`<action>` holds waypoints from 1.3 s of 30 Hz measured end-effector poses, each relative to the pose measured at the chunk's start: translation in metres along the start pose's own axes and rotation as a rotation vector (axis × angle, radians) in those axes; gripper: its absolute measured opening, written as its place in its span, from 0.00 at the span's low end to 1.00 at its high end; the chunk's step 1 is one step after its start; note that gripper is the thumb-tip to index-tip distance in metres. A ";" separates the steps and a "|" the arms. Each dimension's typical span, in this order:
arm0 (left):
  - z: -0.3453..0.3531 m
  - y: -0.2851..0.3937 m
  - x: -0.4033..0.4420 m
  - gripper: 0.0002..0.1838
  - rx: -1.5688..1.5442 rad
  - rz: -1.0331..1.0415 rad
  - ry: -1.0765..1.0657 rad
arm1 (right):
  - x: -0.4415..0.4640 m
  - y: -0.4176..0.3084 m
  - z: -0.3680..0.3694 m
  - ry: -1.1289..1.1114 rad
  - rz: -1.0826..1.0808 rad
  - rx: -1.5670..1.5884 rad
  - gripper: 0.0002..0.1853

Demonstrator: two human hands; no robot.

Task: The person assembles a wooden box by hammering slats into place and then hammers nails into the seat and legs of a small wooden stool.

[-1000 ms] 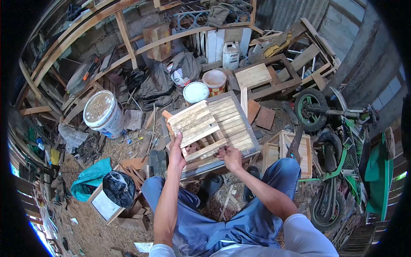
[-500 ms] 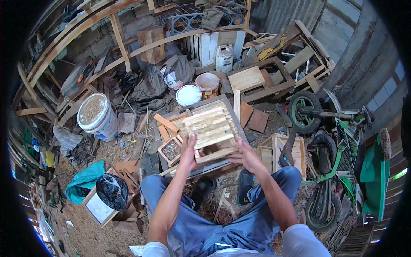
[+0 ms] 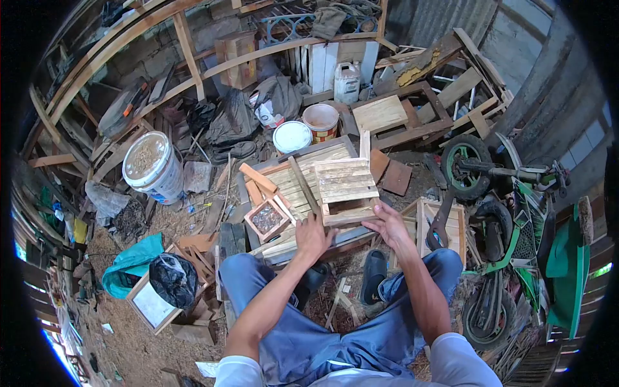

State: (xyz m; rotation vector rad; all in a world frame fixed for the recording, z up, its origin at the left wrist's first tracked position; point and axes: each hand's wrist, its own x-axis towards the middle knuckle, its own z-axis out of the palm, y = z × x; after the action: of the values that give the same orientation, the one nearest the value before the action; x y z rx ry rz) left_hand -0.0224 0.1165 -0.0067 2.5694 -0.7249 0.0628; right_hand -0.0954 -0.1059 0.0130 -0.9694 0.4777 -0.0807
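Observation:
A small wooden box (image 3: 348, 184) of pale slats, with a gap at its front, rests on the slatted wooden board (image 3: 284, 174) in front of my knees. My right hand (image 3: 392, 227) grips its front right corner, thumb above and fingers lower down. Left of the box, a narrow wooden strip (image 3: 303, 186) slants away from me. The fingers of my left hand (image 3: 312, 238) are closed around its near end, partly hidden by the hand itself. Close to that hand stands a small wooden tray (image 3: 267, 220) with small metallic-looking bits inside, beside short reddish wood pieces (image 3: 258, 179).
Beyond the board stand a white-lidded bucket (image 3: 291, 137) and an open bucket (image 3: 320, 120). A larger bucket (image 3: 148, 161) is at left. To the right lie a handsaw (image 3: 440, 222) on a wooden crate (image 3: 459, 229) and a small green motorbike (image 3: 509, 238). Scrap wood surrounds the area.
The box has moved right and now rests on the board. My left hand has left the box and gone to the strip, which is now uncovered. The view has shifted slightly.

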 end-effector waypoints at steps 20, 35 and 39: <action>-0.034 -0.039 -0.023 0.33 -0.248 -0.177 0.015 | 0.010 0.022 0.001 0.307 -0.270 -0.737 0.20; -0.049 -0.037 -0.035 0.26 -0.190 -0.129 0.142 | -0.002 0.040 0.062 0.091 -0.836 -1.252 0.11; -0.037 -0.035 -0.029 0.24 -0.104 -0.043 0.237 | -0.012 0.028 0.062 0.119 -0.704 -1.168 0.10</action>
State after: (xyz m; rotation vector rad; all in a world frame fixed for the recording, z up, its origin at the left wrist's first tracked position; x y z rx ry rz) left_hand -0.0269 0.1737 0.0069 2.4243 -0.5681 0.3018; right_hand -0.0834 -0.0390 0.0239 -2.2653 0.2387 -0.5364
